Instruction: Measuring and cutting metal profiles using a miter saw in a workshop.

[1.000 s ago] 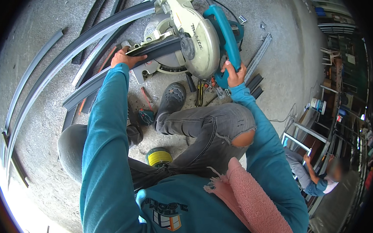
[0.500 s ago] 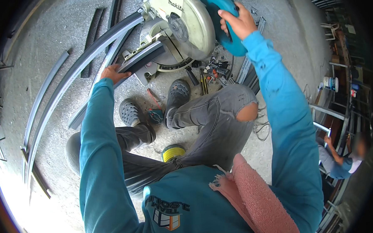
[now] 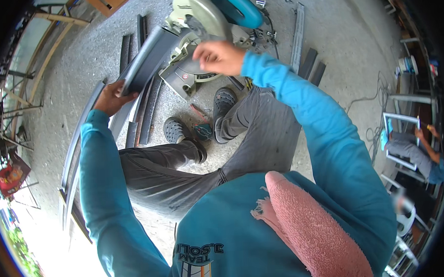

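Observation:
My left hand [image 3: 112, 97] grips the near end of a short dark grey metal profile [image 3: 152, 62], raised at a slant left of the miter saw [image 3: 197, 16]. The profile's far end lies close to the saw's base. Over the near part of that base hovers my right hand [image 3: 221, 58], its fingers loosely bent, apart and somewhat blurred, with nothing visible in them. The saw's teal handle [image 3: 249, 13] stands beyond my right hand, untouched. The cut slot in the saw's table is mostly hidden behind the right hand.
Long grey profiles [image 3: 78, 140] lie on the concrete floor to the left, more strips [image 3: 308, 63] to the right. A small teal tool [image 3: 203, 131] sits between my shoes. A cable [image 3: 374, 97] trails at right, where another person [image 3: 416, 152] handles a light frame.
My right hand has let go of the saw handle and come left and nearer. My left hand has lifted the short profile off the saw's table, tilting it up.

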`<state>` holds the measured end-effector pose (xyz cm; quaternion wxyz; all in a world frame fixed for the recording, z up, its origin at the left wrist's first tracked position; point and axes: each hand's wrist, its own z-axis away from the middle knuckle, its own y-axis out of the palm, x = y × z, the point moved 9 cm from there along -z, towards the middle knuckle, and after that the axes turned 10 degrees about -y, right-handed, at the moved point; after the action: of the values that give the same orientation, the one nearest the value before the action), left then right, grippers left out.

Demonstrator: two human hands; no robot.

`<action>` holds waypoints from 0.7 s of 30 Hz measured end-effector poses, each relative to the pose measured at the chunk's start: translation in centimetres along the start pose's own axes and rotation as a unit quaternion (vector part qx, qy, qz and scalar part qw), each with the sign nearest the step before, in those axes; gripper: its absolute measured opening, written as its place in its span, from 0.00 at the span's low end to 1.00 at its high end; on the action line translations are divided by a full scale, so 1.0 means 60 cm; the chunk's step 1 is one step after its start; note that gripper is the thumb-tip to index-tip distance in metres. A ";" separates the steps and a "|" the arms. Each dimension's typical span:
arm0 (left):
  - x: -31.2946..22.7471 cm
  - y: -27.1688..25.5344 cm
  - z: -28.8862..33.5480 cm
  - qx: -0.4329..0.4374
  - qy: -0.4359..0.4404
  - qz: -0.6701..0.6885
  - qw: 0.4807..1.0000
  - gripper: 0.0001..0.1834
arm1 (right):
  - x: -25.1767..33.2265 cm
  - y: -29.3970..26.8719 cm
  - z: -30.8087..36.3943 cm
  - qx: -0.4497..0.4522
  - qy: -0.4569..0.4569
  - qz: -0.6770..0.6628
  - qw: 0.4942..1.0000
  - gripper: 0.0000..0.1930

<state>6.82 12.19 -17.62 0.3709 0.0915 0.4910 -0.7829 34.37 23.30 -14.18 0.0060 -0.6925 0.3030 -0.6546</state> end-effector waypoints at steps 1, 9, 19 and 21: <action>-0.045 -0.014 0.020 -0.032 0.069 0.031 0.997 0.28 | 0.009 0.024 0.007 0.036 -0.028 0.015 0.999 0.12; -0.170 -0.094 0.174 -0.162 0.201 0.223 0.940 0.25 | 0.160 -0.121 0.104 -0.114 -0.057 0.050 0.991 0.14; -0.386 -0.020 0.168 -0.088 0.345 0.089 0.930 0.19 | 0.247 -0.014 -0.025 -0.198 -0.254 -0.107 0.941 0.27; -0.381 -0.018 0.173 -0.115 0.350 -0.056 0.928 0.27 | 0.231 -0.002 -0.024 -0.198 -0.200 -0.115 0.953 0.19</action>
<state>24.61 14.97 -0.06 0.1390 0.2891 0.6806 -0.6587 32.55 18.03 -1.39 -0.1464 -0.8267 0.3374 -0.4257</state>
